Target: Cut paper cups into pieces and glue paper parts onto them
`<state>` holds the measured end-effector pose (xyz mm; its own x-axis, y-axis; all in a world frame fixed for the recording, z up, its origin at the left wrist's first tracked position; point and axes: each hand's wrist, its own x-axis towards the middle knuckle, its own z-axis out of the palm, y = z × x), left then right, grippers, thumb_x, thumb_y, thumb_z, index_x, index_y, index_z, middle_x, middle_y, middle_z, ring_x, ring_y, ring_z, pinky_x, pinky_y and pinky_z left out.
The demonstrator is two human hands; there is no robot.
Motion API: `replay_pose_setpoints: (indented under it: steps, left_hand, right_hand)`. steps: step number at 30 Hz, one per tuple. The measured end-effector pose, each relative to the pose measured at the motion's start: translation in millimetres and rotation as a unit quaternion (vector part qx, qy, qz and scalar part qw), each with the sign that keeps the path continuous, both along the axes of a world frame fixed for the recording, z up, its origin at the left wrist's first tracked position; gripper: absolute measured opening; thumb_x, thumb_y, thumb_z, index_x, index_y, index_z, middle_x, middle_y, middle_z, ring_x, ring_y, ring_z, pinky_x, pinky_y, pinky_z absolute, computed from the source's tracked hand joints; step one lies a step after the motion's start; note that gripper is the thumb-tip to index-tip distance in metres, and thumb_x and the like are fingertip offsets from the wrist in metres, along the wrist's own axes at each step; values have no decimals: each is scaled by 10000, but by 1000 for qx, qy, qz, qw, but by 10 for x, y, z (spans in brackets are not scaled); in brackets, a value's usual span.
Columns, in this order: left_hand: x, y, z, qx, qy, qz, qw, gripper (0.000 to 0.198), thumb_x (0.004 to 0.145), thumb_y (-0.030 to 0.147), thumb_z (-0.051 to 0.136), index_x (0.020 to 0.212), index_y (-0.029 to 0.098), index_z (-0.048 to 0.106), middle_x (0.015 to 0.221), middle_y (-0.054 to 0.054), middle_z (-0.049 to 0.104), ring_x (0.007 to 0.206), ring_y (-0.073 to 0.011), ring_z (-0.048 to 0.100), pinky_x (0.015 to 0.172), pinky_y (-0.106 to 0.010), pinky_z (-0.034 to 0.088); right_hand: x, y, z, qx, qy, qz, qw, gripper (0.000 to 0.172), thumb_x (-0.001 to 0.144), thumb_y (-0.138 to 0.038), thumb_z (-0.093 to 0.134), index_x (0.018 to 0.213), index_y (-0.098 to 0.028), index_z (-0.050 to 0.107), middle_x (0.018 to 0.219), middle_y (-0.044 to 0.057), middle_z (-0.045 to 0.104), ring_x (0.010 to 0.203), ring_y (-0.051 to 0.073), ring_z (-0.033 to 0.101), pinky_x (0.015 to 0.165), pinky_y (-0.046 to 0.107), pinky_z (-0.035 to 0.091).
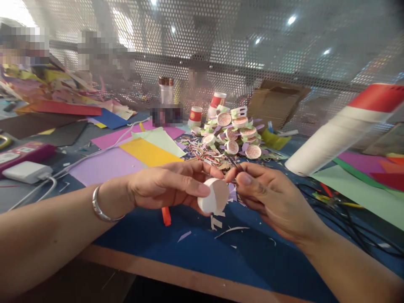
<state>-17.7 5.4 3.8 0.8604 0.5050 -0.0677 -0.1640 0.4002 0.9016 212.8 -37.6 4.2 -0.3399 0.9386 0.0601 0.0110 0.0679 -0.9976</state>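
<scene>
My left hand (176, 183), with a silver bangle at the wrist, pinches a small white paper cup base (213, 195) between thumb and fingers. Its flat round face is turned to the right. My right hand (268, 191) is closed just beside it, thumb pressed to the fingers around a thin dark tool (235, 164). Only a short length of that tool shows, so its kind is unclear. Beyond both hands is a pile of cut cup bases (232, 146) with pinkish round faces and green and purple paper strips.
Paper scraps (216, 222) lie on the blue table (202, 252) below my hands. Coloured paper sheets (107, 162) and a white charger (28, 171) are at left. A tall leaning stack of paper cups (334, 134) and black cables (341, 223) are at right. A perforated screen stands behind.
</scene>
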Motion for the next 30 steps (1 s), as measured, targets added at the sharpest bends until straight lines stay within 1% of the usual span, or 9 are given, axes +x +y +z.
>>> replay_pose_setpoints:
  steps: [2, 6, 9, 12, 15, 17, 20, 24, 30]
  left_hand:
    - [-10, 15, 2, 43, -11, 21, 999, 423, 788, 108, 729, 1183, 193, 604, 1030, -46, 642, 902, -156, 656, 790, -251, 555]
    - [-16, 38, -28, 180, 0, 97, 979, 529, 766, 86, 781, 1225, 228, 559, 1157, -60, 611, 1007, -171, 629, 802, -255, 546]
    - [-2, 32, -65, 295, 14, 150, 944, 540, 759, 132, 810, 1219, 226, 542, 1234, -81, 573, 1081, -198, 601, 848, -284, 545]
    - [16, 20, -96, 385, 26, 196, 901, 495, 784, 158, 794, 1202, 219, 535, 1265, -89, 559, 1148, -215, 579, 940, -319, 523]
    - [26, 21, -123, 456, 31, 234, 858, 495, 804, 159, 777, 1221, 228, 521, 1286, -82, 545, 1207, -213, 538, 993, -319, 500]
    - [28, 27, -136, 483, 31, 251, 838, 497, 809, 154, 769, 1230, 237, 516, 1301, -78, 536, 1209, -209, 532, 991, -315, 503]
    - [28, 29, -146, 508, 36, 266, 819, 482, 820, 150, 750, 1231, 243, 517, 1313, -82, 532, 1233, -223, 527, 1000, -329, 506]
    - [19, 13, -147, 544, 50, 256, 798, 485, 834, 109, 706, 1259, 239, 511, 1327, -93, 537, 1285, -243, 511, 1045, -350, 485]
    - [7, 3, -136, 603, 87, 253, 752, 550, 809, 50, 674, 1302, 225, 503, 1297, -93, 568, 1218, -228, 558, 1063, -360, 469]
  right_hand:
    - [20, 2, -3, 1, 8, -6, 1000, 344, 921, -536, 644, 882, -194, 661, 569, -92, 288, 467, 57, 168, 405, 223, 109]
    - [27, 11, -7, -1, -8, 4, 1000, 374, 943, -556, 597, 851, -194, 625, 595, -75, 304, 487, 69, 185, 403, 230, 103]
    - [15, 6, -14, -15, -25, 27, 999, 385, 937, -551, 609, 802, -191, 584, 615, -72, 289, 504, 73, 172, 400, 225, 101]
    - [16, -9, -30, -29, -38, 43, 998, 378, 935, -552, 610, 845, -185, 631, 611, -75, 259, 510, 78, 159, 399, 222, 97]
    - [26, -17, -42, -38, -42, 42, 998, 375, 938, -548, 608, 867, -184, 662, 616, -74, 250, 519, 82, 154, 402, 220, 90]
    - [31, -16, -37, -43, -43, 40, 997, 378, 936, -547, 613, 849, -182, 657, 617, -74, 260, 520, 80, 150, 402, 219, 87]
    - [28, -16, -15, -47, -53, 39, 997, 385, 931, -546, 623, 831, -175, 645, 603, -83, 258, 511, 72, 149, 401, 216, 88]
    - [21, -32, 2, -39, -80, 40, 995, 396, 927, -548, 630, 811, -170, 642, 586, -90, 258, 493, 60, 171, 395, 207, 106]
    - [19, -13, -19, -32, -109, 32, 993, 433, 914, -575, 629, 757, -171, 621, 561, -102, 215, 458, 51, 144, 373, 209, 85]
